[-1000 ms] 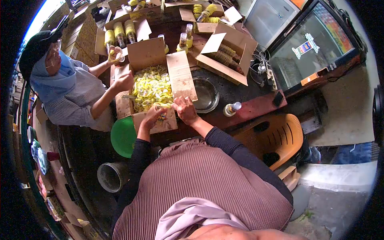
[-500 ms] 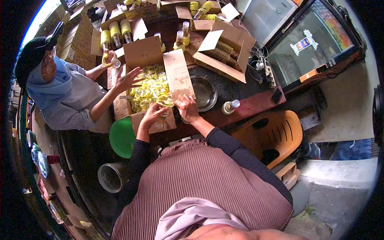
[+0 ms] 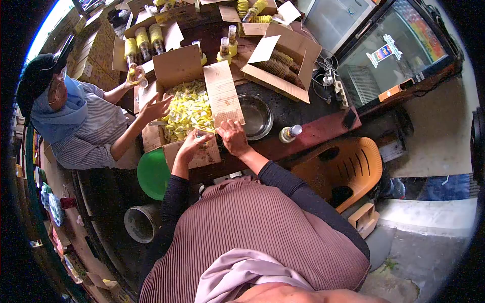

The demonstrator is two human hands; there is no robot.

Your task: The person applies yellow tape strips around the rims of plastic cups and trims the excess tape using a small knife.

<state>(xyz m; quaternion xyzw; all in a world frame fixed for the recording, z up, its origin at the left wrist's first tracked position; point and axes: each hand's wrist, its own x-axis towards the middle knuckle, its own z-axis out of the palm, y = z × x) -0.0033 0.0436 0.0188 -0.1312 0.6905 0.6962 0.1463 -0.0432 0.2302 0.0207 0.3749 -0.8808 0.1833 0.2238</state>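
Observation:
At the near right corner of an open cardboard box (image 3: 178, 63), both my hands are close together. My left hand (image 3: 191, 145) is closed, thumb and fingers pinching a thin yellow strip (image 3: 208, 132) that runs toward my other hand. My right hand (image 3: 234, 137) has its fingers bent together at the strip's other end, beside the box's right flap. Many loose yellow and white strips (image 3: 189, 108) fill the box. The fingertips are small in view, so the exact grip is partly hidden.
A person (image 3: 91, 123) at the left holds a clear bottle (image 3: 135, 74), other hand spread over the strips. A metal basin (image 3: 255, 117) and capped bottle (image 3: 290, 134) stand to my right. Behind is a box of stacked ridged items (image 3: 280, 68). An orange chair (image 3: 348, 171) stands lower right.
The yellow loop between my hands now looks flatter. My hands have barely shifted. The other person's spread hand has drawn back a little to the left and down.

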